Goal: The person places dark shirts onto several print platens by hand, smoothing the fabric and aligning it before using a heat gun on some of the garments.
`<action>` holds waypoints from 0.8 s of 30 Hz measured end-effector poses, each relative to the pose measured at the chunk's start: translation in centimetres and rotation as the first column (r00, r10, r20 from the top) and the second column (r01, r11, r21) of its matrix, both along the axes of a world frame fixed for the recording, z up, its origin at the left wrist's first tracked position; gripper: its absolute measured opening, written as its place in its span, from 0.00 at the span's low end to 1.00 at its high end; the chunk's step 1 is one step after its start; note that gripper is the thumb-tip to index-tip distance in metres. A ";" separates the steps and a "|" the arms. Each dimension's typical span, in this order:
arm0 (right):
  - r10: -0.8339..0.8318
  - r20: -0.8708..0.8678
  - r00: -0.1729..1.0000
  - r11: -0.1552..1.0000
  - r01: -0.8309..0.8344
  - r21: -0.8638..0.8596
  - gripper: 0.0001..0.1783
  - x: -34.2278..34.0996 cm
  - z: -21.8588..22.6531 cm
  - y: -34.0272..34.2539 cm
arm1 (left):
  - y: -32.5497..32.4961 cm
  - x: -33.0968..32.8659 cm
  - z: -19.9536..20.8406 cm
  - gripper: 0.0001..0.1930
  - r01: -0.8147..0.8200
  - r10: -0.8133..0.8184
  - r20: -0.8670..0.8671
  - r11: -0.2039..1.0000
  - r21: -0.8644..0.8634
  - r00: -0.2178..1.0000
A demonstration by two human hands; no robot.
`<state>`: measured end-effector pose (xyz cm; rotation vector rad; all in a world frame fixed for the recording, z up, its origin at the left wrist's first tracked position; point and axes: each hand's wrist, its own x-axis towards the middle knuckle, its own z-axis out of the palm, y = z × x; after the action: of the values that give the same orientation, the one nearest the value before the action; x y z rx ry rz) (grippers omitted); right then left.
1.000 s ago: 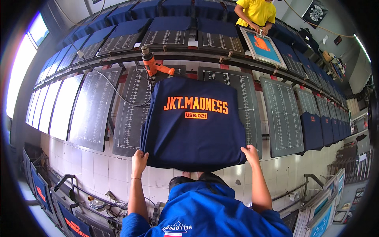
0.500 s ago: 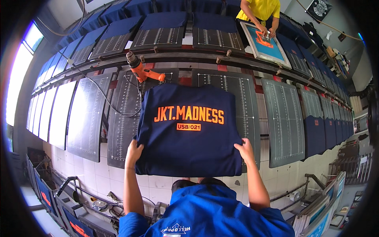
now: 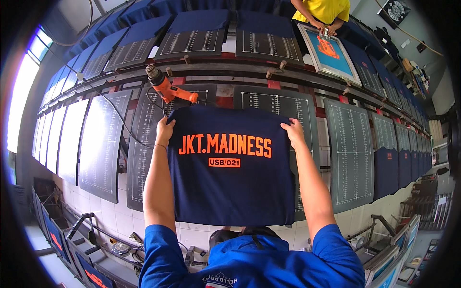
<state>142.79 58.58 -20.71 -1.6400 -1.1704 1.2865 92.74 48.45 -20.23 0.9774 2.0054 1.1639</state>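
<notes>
A folded navy T-shirt (image 3: 230, 192) with orange lettering on its front spreads between my two hands, in front of my body. My left hand (image 3: 164, 130) pinches its upper left corner, and my right hand (image 3: 294, 132) grips the upper right corner. The fabric hangs fairly flat from these corners, its lower edge near my waist. Just beyond the left corner, an orange heat gun (image 3: 168, 90) lies on a dark printing board (image 3: 144, 177) marked with white scale lines. Another marked board (image 3: 269, 98) sits partly hidden behind the shirt.
A long rail (image 3: 211, 69) crosses behind the boards. Beyond it, a person in a yellow shirt (image 3: 326, 10) works over a framed printing screen (image 3: 353, 72). A cable (image 3: 113, 100) runs over the boards at left. More boards (image 3: 353, 158) line the right, several carrying navy shirts.
Both hands have moved from the shirt's lower sides up to its upper corners, with my arms reaching farther forward. The shirt's print sits slightly lower in view.
</notes>
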 end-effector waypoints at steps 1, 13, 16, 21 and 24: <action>0.014 0.044 0.999 0.999 -0.013 -0.031 0.32 -0.3 -0.2 0.4 | -0.2 -0.4 -0.4 0.17 0.007 -0.007 0.026 1.000 -0.010 1.000; 0.372 0.154 0.915 0.919 -0.340 -0.199 0.28 7.2 1.8 -17.4 | -18.5 -1.2 2.7 0.25 0.460 -0.459 0.077 0.838 -0.294 0.885; 0.305 0.289 0.908 0.952 -0.278 -0.129 0.21 8.2 1.4 -20.4 | -21.6 -1.2 2.6 0.18 0.305 -0.319 0.013 0.890 -0.339 0.947; 0.135 0.248 0.959 0.990 -0.142 0.011 0.19 7.6 2.3 -23.7 | -26.0 0.1 3.5 0.18 0.194 -0.191 0.042 0.920 -0.342 0.981; 0.165 0.314 0.935 0.985 -0.169 -0.015 0.18 8.4 1.4 -26.3 | -28.4 0.6 3.7 0.17 0.200 -0.214 -0.003 0.915 -0.351 0.977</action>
<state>151.15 32.29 -19.31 -1.8145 -1.5350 1.1416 93.30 20.09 -16.48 1.0040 1.9935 0.6487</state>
